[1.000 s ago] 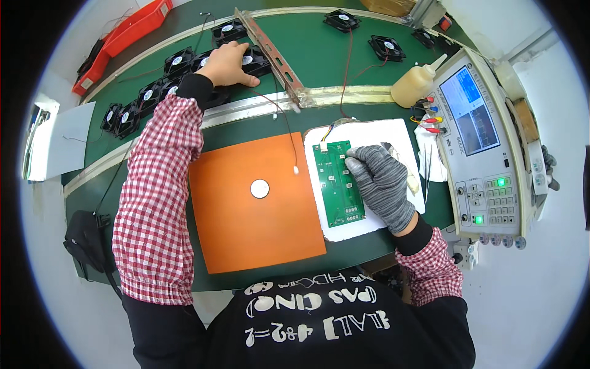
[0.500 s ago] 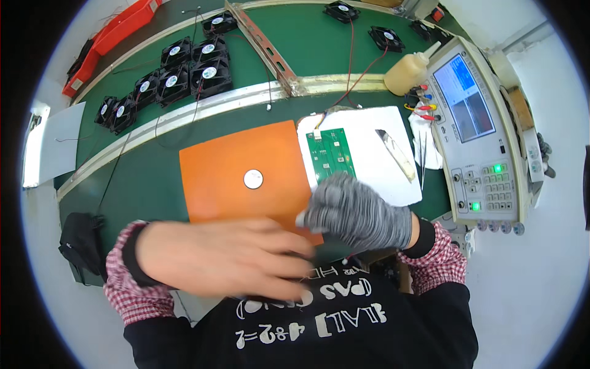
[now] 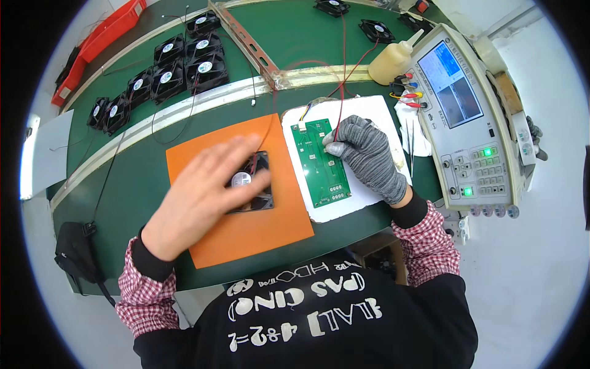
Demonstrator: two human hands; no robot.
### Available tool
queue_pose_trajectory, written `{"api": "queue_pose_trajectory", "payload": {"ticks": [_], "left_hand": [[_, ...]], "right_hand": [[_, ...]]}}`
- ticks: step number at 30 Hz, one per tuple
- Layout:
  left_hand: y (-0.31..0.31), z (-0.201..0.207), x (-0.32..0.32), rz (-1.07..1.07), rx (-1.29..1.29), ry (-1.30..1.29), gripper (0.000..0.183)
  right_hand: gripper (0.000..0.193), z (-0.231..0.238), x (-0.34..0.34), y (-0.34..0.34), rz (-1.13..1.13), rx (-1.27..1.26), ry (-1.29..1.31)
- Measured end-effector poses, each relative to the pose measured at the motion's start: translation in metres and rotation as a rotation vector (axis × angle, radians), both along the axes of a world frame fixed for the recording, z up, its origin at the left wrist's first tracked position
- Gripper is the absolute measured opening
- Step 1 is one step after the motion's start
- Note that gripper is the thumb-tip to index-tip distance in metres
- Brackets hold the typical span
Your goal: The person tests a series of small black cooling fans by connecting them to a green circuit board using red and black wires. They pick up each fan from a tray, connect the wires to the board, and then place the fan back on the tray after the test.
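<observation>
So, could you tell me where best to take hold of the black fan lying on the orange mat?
Probably by the black fan's square frame, from above, pinching opposite outer edges. It lies flat on the orange mat, hub up, under the left hand.

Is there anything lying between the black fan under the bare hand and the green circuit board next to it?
Nothing visible blocks that stretch. The left hand covers the black fan on the orange mat; between it and the green circuit board lie only bare mat and white pad.
</observation>
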State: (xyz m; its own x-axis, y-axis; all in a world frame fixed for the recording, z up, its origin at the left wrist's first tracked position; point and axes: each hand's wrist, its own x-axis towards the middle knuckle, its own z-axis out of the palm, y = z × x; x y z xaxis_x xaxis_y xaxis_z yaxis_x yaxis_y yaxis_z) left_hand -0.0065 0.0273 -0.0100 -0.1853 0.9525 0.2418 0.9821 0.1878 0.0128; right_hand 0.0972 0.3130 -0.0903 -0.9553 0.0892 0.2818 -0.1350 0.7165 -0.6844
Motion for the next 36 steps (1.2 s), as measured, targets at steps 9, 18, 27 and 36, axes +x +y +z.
{"api": "queue_pose_trajectory", "payload": {"ticks": [9,18,27,36], "left_hand": [[-0.002,-0.031,0.012,0.216,0.122,-0.438,0.097],[-0.024,0.009,0.036,0.035,0.307,0.237,0.087],[-0.041,0.055,0.038,0.239,0.569,-2.107,0.023],[0.013,0.044,-0.002,0.039,0.443,-0.011,0.107]], "right_hand": [[0.023,-0.001,-0.002,-0.007,0.167,0.065,0.135],[0.016,-0.001,-0.002,-0.009,0.106,0.036,0.122],[0.01,-0.004,-0.001,-0.008,0.084,-0.016,0.072],[0.014,-0.004,-0.001,-0.005,0.143,0.166,0.209]]}}
